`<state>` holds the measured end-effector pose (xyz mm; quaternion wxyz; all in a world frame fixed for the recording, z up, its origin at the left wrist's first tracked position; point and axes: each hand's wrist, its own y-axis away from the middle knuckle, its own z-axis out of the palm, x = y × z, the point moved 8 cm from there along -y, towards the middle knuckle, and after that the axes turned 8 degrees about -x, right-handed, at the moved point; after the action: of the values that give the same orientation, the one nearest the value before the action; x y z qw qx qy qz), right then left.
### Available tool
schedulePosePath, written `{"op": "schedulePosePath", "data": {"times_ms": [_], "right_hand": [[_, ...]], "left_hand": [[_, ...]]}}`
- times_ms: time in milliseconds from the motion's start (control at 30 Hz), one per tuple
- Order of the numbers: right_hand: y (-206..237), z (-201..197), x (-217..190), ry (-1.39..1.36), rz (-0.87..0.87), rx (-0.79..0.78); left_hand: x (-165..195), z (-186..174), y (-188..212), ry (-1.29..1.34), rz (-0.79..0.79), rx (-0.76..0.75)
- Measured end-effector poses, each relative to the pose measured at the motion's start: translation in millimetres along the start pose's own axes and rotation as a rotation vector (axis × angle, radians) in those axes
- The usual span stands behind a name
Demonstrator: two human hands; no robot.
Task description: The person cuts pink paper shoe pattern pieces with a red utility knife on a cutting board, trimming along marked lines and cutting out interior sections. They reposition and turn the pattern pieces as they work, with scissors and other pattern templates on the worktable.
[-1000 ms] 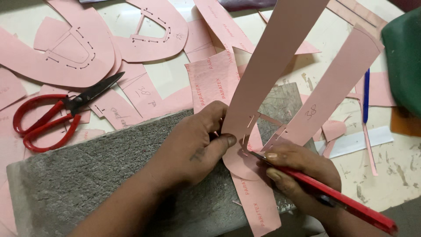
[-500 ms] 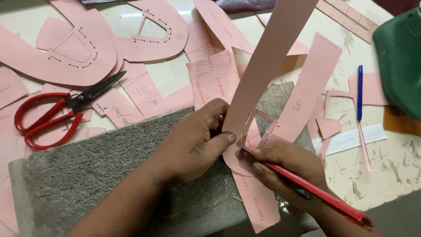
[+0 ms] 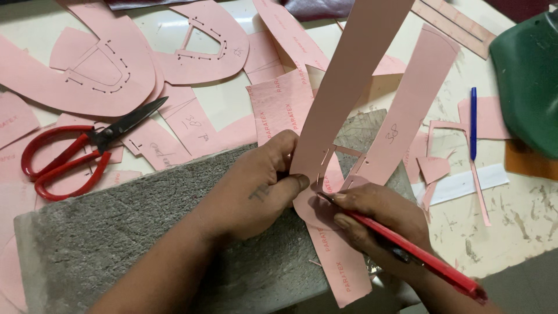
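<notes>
Crowding pink strip (image 3: 349, 87), both hands (image 3: 261, 186)

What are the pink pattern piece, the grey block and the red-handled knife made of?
Pink pattern piece: looks like matte paperboard, bends without creasing.
Grey block: probably stone, rough speckled face.
Red-handled knife: glossy handle, likely plastic; blade hidden.

Scissors (image 3: 75, 152) left of stone slab (image 3: 145, 232); pen (image 3: 473, 122) to its right, on table (image 3: 523, 221).
</notes>
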<state>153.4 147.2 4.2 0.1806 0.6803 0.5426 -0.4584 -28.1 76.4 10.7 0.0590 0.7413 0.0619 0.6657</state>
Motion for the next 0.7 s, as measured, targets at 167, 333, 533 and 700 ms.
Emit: {"op": "schedulePosePath", "data": {"times_ms": [167, 333, 533, 700], "right_hand": [[16.8, -24.1, 7.1, -0.085, -0.02, 0.295], [41.6, -42.4, 4.8, -0.643, -0.125, 0.525], [42.1, -39.3, 9.0, -0.64, 0.15, 0.62], [27.4, -40.6, 12.4, -0.523, 0.334, 0.558]], "left_hand": [[3.6, 2.7, -0.9, 0.155, 0.11, -0.004], [18.0, -3.0, 7.3, 0.181, 0.394, 0.132], [8.5, 3.4, 4.9, 0.434, 0.286, 0.129], [19.5, 8.9, 4.2, 0.372, 0.339, 0.063]]}}
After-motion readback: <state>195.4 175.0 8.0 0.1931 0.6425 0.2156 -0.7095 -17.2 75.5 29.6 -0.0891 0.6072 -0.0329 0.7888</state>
